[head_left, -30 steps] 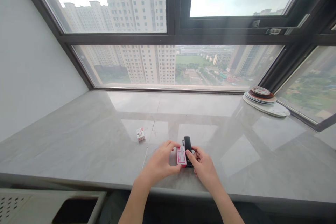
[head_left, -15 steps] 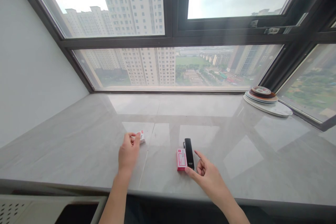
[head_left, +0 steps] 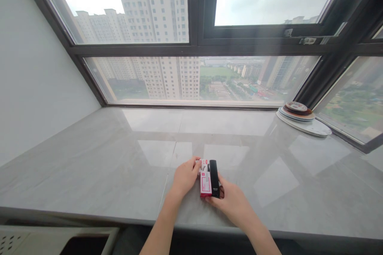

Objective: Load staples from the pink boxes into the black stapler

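Observation:
On the grey counter, a black stapler (head_left: 214,178) lies lengthwise beside a pink-and-white small box (head_left: 206,184), the two touching. My left hand (head_left: 186,176) is closed on a small white box with red print (head_left: 204,164), which sits just behind the pink box and against the stapler's left side. My right hand (head_left: 231,199) wraps the stapler from the right, its fingers along the far side and its thumb at the near end by the pink box. Its fingertips are partly hidden behind the stapler.
A stack of plates (head_left: 299,113) stands at the back right, by the window frame (head_left: 191,50). The counter's front edge (head_left: 134,221) runs just below my forearms. At the lower left is a pale perforated unit (head_left: 36,239), and a white wall (head_left: 38,71) rises on the left.
My left hand has carried the white box rightward to the pink box and stapler. My right hand, apart from the stapler's side before, has closed in on it.

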Available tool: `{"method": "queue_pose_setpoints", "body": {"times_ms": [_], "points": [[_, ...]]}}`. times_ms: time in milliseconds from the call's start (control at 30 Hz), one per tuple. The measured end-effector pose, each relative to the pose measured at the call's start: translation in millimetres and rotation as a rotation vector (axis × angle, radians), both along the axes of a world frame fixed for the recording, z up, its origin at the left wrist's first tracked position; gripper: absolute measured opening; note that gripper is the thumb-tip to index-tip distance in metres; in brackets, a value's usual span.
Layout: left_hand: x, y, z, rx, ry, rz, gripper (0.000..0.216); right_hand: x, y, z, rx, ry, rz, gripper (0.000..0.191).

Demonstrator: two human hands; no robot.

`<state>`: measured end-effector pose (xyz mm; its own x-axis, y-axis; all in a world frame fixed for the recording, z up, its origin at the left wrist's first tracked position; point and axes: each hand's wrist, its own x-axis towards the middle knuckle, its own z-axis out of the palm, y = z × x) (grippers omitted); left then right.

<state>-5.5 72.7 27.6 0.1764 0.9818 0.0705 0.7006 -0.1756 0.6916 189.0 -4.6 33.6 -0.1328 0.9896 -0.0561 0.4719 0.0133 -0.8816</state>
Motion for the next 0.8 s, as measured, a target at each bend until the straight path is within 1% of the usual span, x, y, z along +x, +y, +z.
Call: {"method": "queue_pose_setpoints", "body": {"times_ms": [133,267,367,433,533,633,733,800], "points": [[11,-15,-0.5,0.008,0.023,0.031,0.051,0,-1,2.7,0.014,-0.007,-0.003,0.07],[19,-25,-5.3,0.031,0.11,0.08,0.052,2,0,5.8,-0.01,-0.021,0.045,0.066],[32,-25,-11.8,0.031,0.155,0.114,0.056,11,2,7.8,-0.008,-0.007,0.101,0.062],[47,-20,-14.5,0.004,0.165,0.118,0.062,24,6,8.7,-0.001,0.021,0.124,0.057],[83,-9,-12.7,-0.05,0.16,0.073,0.07,57,12,8.4,-0.025,0.075,0.105,0.048],[133,1,-6.5,-0.097,0.125,0.009,0.075,104,18,6.3,-0.068,0.076,0.039,0.043],[189,8,-2.3,-0.154,0.067,-0.045,0.078,157,20,4.9,-0.104,0.029,-0.035,0.045],[224,10,-1.7,-0.188,0.018,-0.08,0.078,190,19,6.0,-0.159,-0.008,-0.082,0.049]]}}
